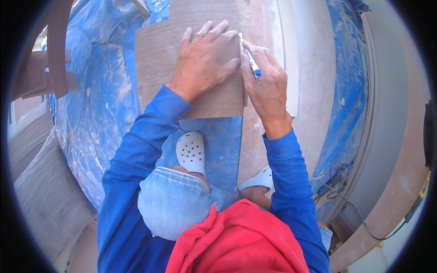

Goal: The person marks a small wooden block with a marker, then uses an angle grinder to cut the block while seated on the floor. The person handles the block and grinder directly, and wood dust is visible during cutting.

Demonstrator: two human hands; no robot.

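Note:
My left hand (202,61) lies flat with its fingers spread on a brown wood-grain board (154,59), close to the board's right edge. A white pen (251,63) with a blue end is gripped in my right hand (268,79). That hand rests along the same edge, and its fingers hide the pen's tip. A narrow pale strip (241,42) shows between my two hands at the board's edge. Under the right hand is a long, dusty, pinkish-brown plank (255,136), with a white strip (291,68) running along it.
Blue plastic sheeting (104,86), marked with white dust, covers the floor. Brown wooden pieces (57,50) stand at the left, above a plastic-wrapped stack (50,182). At the right, a black cord (359,216) runs past a curved wooden edge (387,200). My white clogs (191,150) stand below the board.

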